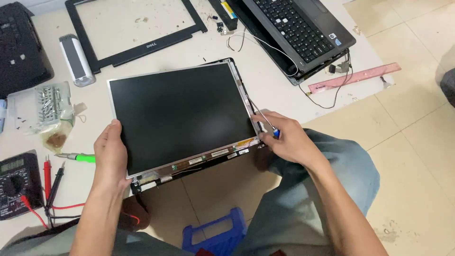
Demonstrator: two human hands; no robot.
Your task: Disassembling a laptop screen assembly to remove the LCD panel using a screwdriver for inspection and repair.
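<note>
Two hands | left hand (110, 154) grips screen panel (182, 114), long axis left-right | right hand (284, 137) holds screwdriver (263, 118)

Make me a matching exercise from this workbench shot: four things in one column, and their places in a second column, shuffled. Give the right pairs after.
Things:
1. laptop screen panel
2. green-handled screwdriver
3. blue-handled screwdriver
4. pink ruler

Places:
A. in the right hand, tip along the panel's right edge
B. lying near the floor's edge, right of the open laptop base
C. gripped at its left edge by the left hand
D. lying on the surface just left of the left hand

Pairs: 1-C, 2-D, 3-A, 4-B
</note>
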